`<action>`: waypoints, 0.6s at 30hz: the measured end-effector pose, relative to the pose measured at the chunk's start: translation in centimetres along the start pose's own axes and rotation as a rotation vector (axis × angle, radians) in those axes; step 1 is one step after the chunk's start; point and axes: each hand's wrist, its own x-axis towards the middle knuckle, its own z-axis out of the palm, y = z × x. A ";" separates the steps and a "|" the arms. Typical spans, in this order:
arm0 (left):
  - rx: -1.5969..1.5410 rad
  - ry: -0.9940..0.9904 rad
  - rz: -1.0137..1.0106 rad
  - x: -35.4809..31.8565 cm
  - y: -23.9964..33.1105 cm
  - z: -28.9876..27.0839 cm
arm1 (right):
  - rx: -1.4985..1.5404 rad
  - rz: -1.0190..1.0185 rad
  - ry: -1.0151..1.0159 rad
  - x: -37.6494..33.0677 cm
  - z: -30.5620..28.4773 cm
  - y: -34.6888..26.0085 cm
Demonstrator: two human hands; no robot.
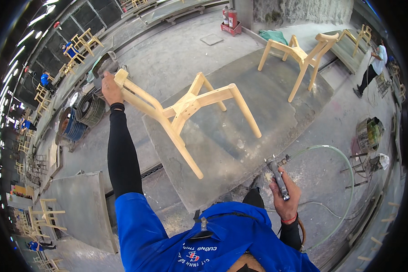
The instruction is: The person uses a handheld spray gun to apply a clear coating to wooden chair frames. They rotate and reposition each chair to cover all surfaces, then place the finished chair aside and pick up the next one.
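Note:
A pale wooden chair frame (pixel 186 106) without a seat stands tilted on the grey board in front of me. My left hand (pixel 112 89), arm stretched out, is closed on the end of its top back rail. In my right hand (pixel 286 195), close to my body, is a grey metal spray gun (pixel 278 177) with its nozzle end toward the board. A clear greenish hose (pixel 349 167) runs off from the gun's fitting and loops to the right. The right hand is apart from the chair.
The grey board (pixel 167 181) also bears a second chair frame (pixel 299 56) at its far right. Drums (pixel 89 109) stand left, beside my outstretched arm. Fire extinguishers (pixel 232 19) sit in a red stand at the back. A person (pixel 371 68) stands far right; a paint-stained bucket (pixel 369 133) is nearer.

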 end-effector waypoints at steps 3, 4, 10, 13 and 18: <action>-0.004 0.013 0.048 0.0 0.0 0.2 | 0.061 0.031 -0.056 0.1 0.3 -0.3; 0.000 0.013 0.042 0.0 0.0 0.2 | 0.087 0.017 -0.111 0.1 0.5 -0.5; 0.029 -0.002 0.017 0.3 -0.4 0.1 | 0.260 -0.079 -0.354 -0.6 1.3 -1.9; 0.025 -0.014 0.041 0.3 -0.6 0.1 | 0.295 -0.051 -0.385 -1.1 1.4 -2.2; -0.028 -0.057 0.015 0.4 -0.9 0.2 | 0.354 0.092 -0.396 -1.4 1.6 -2.4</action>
